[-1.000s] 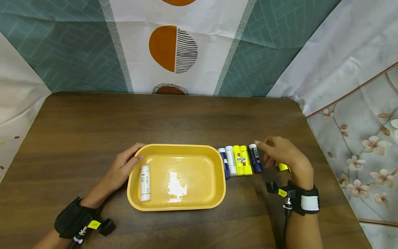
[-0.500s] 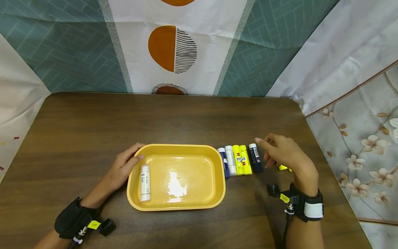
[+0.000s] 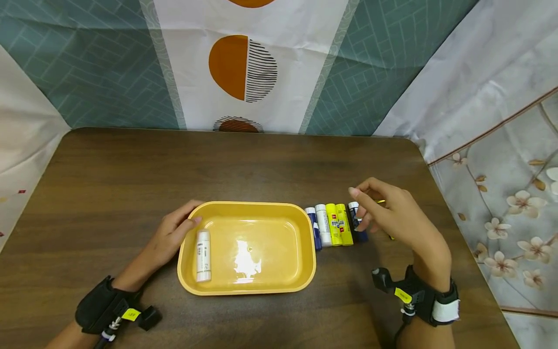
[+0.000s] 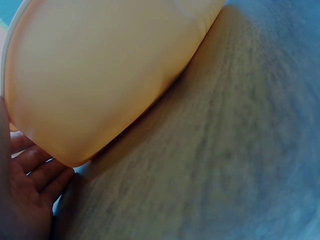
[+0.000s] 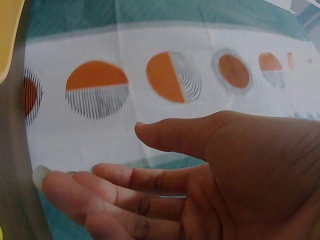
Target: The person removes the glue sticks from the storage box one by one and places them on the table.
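Observation:
My left hand [image 3: 172, 235] grips the left rim of a yellow tray [image 3: 261, 292], thumb over the edge and fingers along the outside. In the left wrist view, the fingers [image 4: 37, 167] sit against the tray's outer wall [image 4: 95, 90]. A white glue stick [image 3: 203, 257] lies inside the tray at its left end. My right hand [image 3: 398, 213] hovers over the right end of a row of glue sticks, fingers loosely bent and holding nothing. That row has a blue stick [image 3: 313, 225], a white one [image 3: 323, 225], two yellow ones [image 3: 344, 225] and a dark blue one [image 3: 352, 211], partly hidden by the fingers.
Bits of a yellow object [image 3: 380, 201] show past the right hand, mostly hidden by it. All of this rests on a brown wooden table [image 3: 244, 165]. A patterned curtain [image 3: 261, 63] hangs behind, and a floral cloth [image 3: 514, 218] hangs at the right.
My right hand has lifted and shifted slightly to the left, now covering part of the dark blue glue stick. My left hand and the tray have stayed put.

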{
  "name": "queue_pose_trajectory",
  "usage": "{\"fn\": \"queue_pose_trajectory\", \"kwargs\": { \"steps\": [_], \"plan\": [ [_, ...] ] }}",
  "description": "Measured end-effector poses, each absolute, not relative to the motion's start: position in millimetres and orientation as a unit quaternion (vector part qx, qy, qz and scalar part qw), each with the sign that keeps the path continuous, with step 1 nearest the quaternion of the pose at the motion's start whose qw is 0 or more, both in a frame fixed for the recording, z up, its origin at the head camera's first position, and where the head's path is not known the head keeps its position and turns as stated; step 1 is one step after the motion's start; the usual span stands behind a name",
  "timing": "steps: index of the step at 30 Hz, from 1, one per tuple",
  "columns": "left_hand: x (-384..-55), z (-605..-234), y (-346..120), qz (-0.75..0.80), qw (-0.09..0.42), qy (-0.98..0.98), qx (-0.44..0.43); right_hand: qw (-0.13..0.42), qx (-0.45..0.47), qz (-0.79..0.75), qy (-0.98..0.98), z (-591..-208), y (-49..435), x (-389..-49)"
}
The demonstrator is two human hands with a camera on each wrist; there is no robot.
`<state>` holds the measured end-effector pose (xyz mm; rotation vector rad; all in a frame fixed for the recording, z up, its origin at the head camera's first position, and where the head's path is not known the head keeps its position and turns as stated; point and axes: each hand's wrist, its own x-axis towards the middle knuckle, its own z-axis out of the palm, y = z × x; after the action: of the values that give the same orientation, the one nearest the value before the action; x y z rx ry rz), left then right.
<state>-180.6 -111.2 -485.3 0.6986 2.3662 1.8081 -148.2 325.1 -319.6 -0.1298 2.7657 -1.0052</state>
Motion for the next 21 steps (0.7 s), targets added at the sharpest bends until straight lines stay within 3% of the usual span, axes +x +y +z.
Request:
{"fn": "queue_pose_trajectory", "kwargs": {
  "steps": [21],
  "plan": [
    [-180.4,-484.0,-112.4,0.588,0.036,0.774,0.232,0.116,-0.085,-0.376,0.915,-312.3,294.4,-138.5]
  ]
}}
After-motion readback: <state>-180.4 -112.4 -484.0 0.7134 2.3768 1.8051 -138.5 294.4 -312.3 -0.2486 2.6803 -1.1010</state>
